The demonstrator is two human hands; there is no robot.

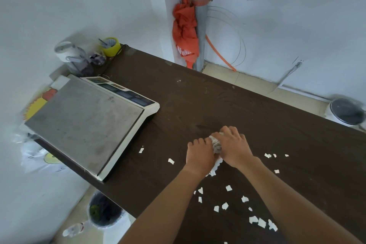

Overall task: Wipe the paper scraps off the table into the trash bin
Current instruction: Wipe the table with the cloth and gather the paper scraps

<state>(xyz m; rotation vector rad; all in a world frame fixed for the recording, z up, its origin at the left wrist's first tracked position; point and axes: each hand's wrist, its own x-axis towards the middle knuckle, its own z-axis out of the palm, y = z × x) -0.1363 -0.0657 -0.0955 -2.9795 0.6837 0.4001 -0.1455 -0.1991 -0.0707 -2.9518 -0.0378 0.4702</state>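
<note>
A: Where's the crumpled grey rag [216, 144]?
B: Right of the white flat-topped scale [85, 123], on the dark brown table [198, 95]. The left hand [200, 154] and right hand [234, 147] grip it, fingers curled.
A: The torn white paper scraps [227, 206]?
B: Also right of the scale, nearer the person. The round white-lined trash bin [105, 214] stands below its near corner.

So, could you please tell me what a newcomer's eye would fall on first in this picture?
First, the left hand and right hand together gripping a crumpled cloth at the middle of the dark table, with white paper scraps strewn across its near side. Next, the large scale at the table's left end and the orange umbrella hanging by the pipe behind.
</note>
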